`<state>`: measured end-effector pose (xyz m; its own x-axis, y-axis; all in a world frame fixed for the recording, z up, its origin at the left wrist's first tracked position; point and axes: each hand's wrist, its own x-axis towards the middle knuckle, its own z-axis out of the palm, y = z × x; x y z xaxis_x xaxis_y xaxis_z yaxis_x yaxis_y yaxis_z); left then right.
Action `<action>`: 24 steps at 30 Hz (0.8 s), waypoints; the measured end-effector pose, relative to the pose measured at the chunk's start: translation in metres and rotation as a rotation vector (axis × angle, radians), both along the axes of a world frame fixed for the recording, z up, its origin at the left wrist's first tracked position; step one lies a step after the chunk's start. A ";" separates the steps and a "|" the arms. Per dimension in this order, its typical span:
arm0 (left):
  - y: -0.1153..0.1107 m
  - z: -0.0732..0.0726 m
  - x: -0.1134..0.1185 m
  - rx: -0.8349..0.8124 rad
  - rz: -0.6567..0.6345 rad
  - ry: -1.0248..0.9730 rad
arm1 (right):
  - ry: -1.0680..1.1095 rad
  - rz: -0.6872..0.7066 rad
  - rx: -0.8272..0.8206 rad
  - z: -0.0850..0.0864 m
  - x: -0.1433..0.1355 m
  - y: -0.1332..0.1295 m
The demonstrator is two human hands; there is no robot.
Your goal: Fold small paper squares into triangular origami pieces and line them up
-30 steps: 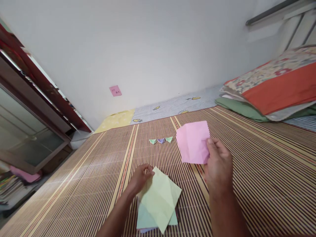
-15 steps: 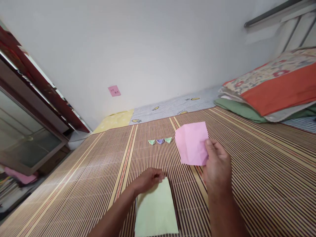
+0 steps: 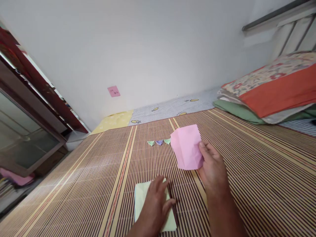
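Compared with half a second earlier, the left hand [image 3: 155, 203] has spread open over the pale-green-topped square paper stack [image 3: 141, 196] on the brown-striped mat [image 3: 98, 172], the pink square wall note [image 3: 114, 91] is lettered too small to read, and the right hand [image 3: 214, 167] pinches a creased pink paper sheet [image 3: 185, 148] above the mat.

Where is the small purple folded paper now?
In the head view, the purple paper lies on the striped mat between two green folded papers, left of the pink sheet.
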<state>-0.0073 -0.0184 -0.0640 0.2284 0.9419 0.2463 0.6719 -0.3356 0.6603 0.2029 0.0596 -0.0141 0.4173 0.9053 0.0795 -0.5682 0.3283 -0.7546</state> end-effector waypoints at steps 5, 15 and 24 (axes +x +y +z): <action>0.016 0.049 -0.010 -0.127 0.171 -0.566 | 0.021 0.159 -0.021 -0.003 -0.012 -0.001; 0.045 0.062 0.009 -0.310 0.137 -1.240 | -0.167 0.360 0.072 0.000 -0.027 -0.006; 0.037 0.065 -0.011 -0.212 0.239 -1.169 | -0.487 0.388 0.085 0.004 -0.029 -0.010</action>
